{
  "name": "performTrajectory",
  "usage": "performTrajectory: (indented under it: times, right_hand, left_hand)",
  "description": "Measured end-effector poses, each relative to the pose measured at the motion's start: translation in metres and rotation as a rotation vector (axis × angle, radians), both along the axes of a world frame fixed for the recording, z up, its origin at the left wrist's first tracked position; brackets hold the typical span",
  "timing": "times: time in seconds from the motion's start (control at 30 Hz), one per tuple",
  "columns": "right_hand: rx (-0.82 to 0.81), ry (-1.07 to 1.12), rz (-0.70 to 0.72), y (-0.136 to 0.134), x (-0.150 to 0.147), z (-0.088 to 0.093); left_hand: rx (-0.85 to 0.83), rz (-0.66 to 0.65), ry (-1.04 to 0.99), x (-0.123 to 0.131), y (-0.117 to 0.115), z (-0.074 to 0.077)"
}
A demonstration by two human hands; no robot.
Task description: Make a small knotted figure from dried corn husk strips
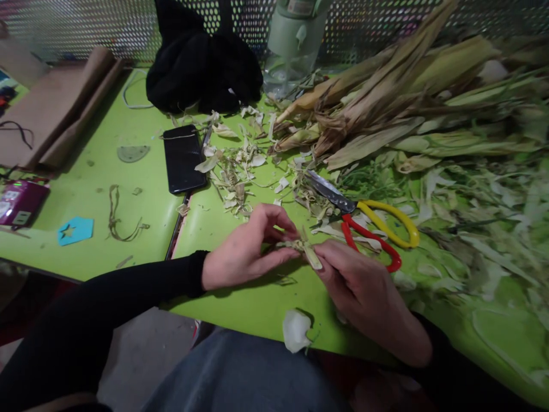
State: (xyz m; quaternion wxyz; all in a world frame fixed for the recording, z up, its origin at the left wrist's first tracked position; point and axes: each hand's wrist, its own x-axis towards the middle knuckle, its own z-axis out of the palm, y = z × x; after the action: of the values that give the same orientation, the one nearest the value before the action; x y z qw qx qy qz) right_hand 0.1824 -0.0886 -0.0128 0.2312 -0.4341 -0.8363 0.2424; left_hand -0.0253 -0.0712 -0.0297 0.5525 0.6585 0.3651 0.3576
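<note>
Between my two hands is a small knotted piece of corn husk (309,255), pale yellow-green with short stubs sticking out. My left hand (253,246) pinches its left end between thumb and fingers. From the right, my right hand (360,280) grips the other side with thumb and forefinger; its remaining fingers curl under and are partly hidden. Just beyond my right hand lie scissors (352,207) with one yellow and one red handle, their blades resting among husk scraps (240,171). A crumpled white piece (295,331) sits at the table's near edge, below my hands.
A large heap of dried corn husks (386,109) covers the back right of the green table (231,309). Behind are a clear bottle (294,46) and a black cloth bundle (201,68). Leftward lie a phone (184,159), a twine loop (115,217), a blue card (76,230) and brown paper (55,109).
</note>
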Motion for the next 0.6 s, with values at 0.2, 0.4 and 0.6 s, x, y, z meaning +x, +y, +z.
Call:
performTrajectory:
  times: [0.2, 0.4, 0.6]
  right_hand:
    - [0.139, -0.112, 0.103, 0.001, 0.001, -0.007]
    - [0.356, -0.16, 0.159, -0.005, 0.0, -0.005]
    - [0.184, 0.01, 0.227, -0.011, 0.0, 0.011]
  left_hand:
    - [0.076, -0.215, 0.185, -0.007, 0.007, 0.006]
    - [0.123, -0.199, 0.175, -0.004, 0.002, 0.01]
    - [0.013, -0.232, 0.081, 0.001, -0.006, 0.018]
